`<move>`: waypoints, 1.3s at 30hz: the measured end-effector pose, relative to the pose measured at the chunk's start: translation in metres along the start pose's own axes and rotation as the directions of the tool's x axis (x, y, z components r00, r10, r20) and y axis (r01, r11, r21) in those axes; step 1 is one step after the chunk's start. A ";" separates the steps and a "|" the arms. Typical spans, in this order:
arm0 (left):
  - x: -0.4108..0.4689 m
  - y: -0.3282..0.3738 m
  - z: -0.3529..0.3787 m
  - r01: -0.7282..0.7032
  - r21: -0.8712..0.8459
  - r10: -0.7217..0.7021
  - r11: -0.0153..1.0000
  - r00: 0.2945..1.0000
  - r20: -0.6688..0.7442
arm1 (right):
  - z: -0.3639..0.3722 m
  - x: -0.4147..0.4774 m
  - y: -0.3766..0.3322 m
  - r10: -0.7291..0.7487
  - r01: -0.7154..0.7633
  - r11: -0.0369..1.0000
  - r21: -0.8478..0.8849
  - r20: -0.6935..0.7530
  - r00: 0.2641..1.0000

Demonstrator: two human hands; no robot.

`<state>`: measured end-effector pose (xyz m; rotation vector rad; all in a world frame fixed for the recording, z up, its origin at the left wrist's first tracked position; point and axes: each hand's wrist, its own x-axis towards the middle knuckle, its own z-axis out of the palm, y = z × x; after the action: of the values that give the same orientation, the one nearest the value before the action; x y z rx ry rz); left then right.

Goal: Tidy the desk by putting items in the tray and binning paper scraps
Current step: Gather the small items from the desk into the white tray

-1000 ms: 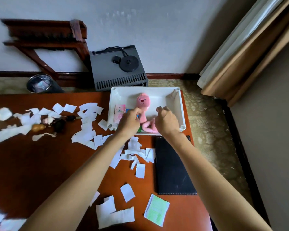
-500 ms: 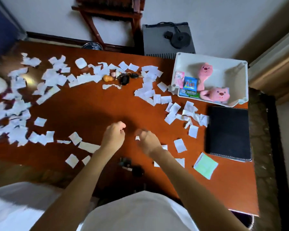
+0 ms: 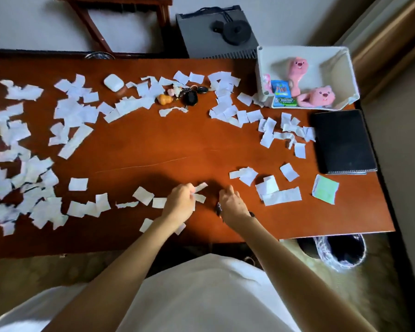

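Note:
White paper scraps (image 3: 74,116) lie all over the brown desk (image 3: 153,144). My left hand (image 3: 179,202) is near the front edge, pinching a couple of paper scraps (image 3: 199,192). Just to its right, my right hand (image 3: 231,205) curls down over a small black object (image 3: 218,209) that shows only at the hand's edge. The white tray (image 3: 343,65) stands at the far right corner and holds two pink plush toys (image 3: 318,95), a blue card pack (image 3: 280,88) and a green packet (image 3: 284,101). A lined bin (image 3: 340,252) sits on the floor by the near right corner.
A black notebook (image 3: 343,140) lies in front of the tray, with a green note (image 3: 325,191) nearer me. A bunch of keys with small charms (image 3: 189,97) and a white earbud case (image 3: 113,82) sit among scraps at the back. A grey box (image 3: 216,32) stands behind the desk.
Both hands drew back from the tray to the desk's near edge, leaving the pink toy inside. My left hand took up paper scraps and my right hand came down on the black object.

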<state>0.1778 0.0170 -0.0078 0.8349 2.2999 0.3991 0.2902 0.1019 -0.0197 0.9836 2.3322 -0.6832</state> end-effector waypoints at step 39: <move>0.137 0.031 -0.133 -0.033 -0.898 -0.315 0.439 0.930 -0.188 | -0.151 0.165 -0.066 0.167 -0.081 0.796 0.600 -0.090 0.982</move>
<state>0.0232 0.1226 0.0412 -0.0130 1.9365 1.6177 0.1016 0.2371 0.0056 1.4803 2.1686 -1.3847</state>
